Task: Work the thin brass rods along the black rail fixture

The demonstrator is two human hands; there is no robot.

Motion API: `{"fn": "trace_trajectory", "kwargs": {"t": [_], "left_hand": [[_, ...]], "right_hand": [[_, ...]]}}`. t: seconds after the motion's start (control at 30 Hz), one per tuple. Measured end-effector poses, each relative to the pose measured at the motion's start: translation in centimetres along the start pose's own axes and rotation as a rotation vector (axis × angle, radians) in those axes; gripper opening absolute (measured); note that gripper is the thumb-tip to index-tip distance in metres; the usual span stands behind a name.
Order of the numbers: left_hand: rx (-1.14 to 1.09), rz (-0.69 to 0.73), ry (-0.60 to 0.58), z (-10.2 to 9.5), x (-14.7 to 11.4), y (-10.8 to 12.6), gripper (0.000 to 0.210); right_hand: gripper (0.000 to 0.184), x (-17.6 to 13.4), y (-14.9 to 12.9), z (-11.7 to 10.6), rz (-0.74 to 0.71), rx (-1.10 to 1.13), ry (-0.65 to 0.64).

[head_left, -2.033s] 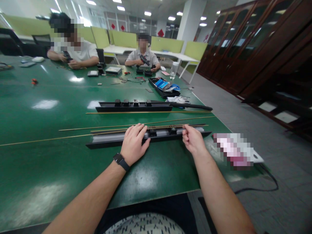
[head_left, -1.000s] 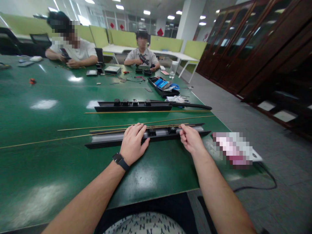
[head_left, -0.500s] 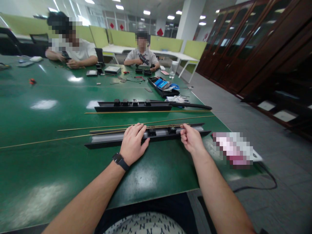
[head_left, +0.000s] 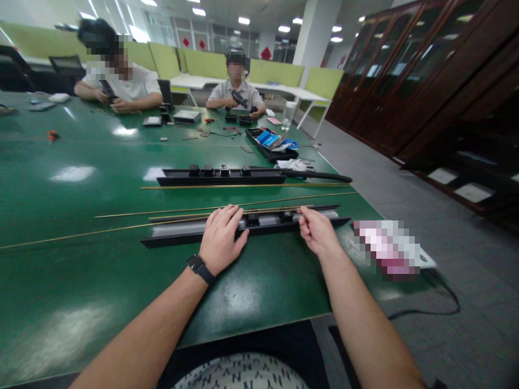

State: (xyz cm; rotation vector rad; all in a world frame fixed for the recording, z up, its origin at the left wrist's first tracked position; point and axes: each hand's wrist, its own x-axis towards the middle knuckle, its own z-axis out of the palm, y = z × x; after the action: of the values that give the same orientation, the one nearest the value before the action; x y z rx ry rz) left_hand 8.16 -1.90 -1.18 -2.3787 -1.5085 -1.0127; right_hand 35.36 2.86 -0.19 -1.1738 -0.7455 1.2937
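A black channel rail with a pale inner strip lies crosswise before me. My left hand rests over its middle, fingers stretched out and thumb apart. The fingertips reach the thin brass-coloured rods at the rail's far side. My right hand is closed in a pinch near the rail's right part, thumb and forefinger on a thin brass-coloured rod that runs left under my left hand. Between my hands, two small black blocks sit in the rail. Exactly where the rod ends is hidden by my fingers.
Beyond lie more thin rods and a second black rail with several black blocks. Farther back are a black tray with blue items and a glass. Two people sit across the green table. A corded white object lies right.
My right hand has shifted very slightly left, still pinching the rod. My left hand stays in place on the rail.
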Motion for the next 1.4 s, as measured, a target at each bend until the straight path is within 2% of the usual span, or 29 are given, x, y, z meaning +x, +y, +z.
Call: {"fn": "trace_trajectory", "kwargs": {"t": [0.07,0.23,0.4,0.57,0.77,1.4], "left_hand": [[0.005,0.001,-0.003,0.08,-0.06,-0.05,0.047],[0.001,-0.003,-0.003,0.18,-0.14,-0.10,0.048],[-0.002,-0.001,-0.009,0.04,-0.04,-0.07,0.049],[-0.002,0.001,-0.007,0.09,-0.12,-0.13,0.049],[-0.006,-0.002,-0.011,0.02,-0.09,0.05,0.049],[0.059,0.018,-0.062,-0.24,-0.08,0.19,0.048]], "right_hand": [[0.024,-0.05,0.02,0.02,0.022,-0.020,-0.039],[0.025,-0.28,-0.08,0.29,0.016,-0.007,0.027],[0.027,-0.44,-0.14,0.44,0.019,-0.060,-0.035],[0.025,-0.24,0.07,0.29,0.001,-0.039,0.007],[0.029,-0.38,-0.02,0.36,0.004,-0.067,-0.041],[0.032,-0.53,0.06,0.66,-0.011,-0.097,-0.038]]}}
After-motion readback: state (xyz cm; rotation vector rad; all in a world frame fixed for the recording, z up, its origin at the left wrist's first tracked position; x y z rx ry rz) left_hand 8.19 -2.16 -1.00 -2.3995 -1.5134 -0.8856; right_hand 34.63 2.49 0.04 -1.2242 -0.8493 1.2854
